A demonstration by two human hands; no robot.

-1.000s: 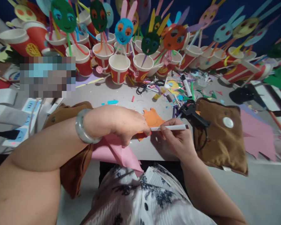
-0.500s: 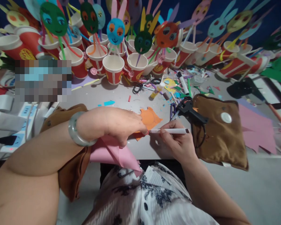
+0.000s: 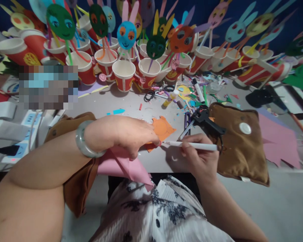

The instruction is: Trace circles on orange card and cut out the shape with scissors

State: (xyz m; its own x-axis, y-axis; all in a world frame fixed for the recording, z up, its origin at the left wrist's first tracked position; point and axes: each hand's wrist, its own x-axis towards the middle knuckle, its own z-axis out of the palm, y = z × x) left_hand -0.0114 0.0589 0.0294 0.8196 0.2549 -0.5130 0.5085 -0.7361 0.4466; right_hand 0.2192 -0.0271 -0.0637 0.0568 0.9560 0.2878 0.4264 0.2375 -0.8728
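Orange paper on bench, partly under fingers of left hand, rest just beyond. Left fingers curled over it; cannot tell whether pinching or pressing. Fingers of right hand pinch white pen, tip just beside left fingertips. Glue gun beyond right fingers.

Hands: two, left hand plus right hand. Held pen: one. Glue gun: one. Bracelet: one. Brown pouches: two, front edge of worktop. Paper cups: over a dozen, toward back edge, overlapping, exact count unclear.
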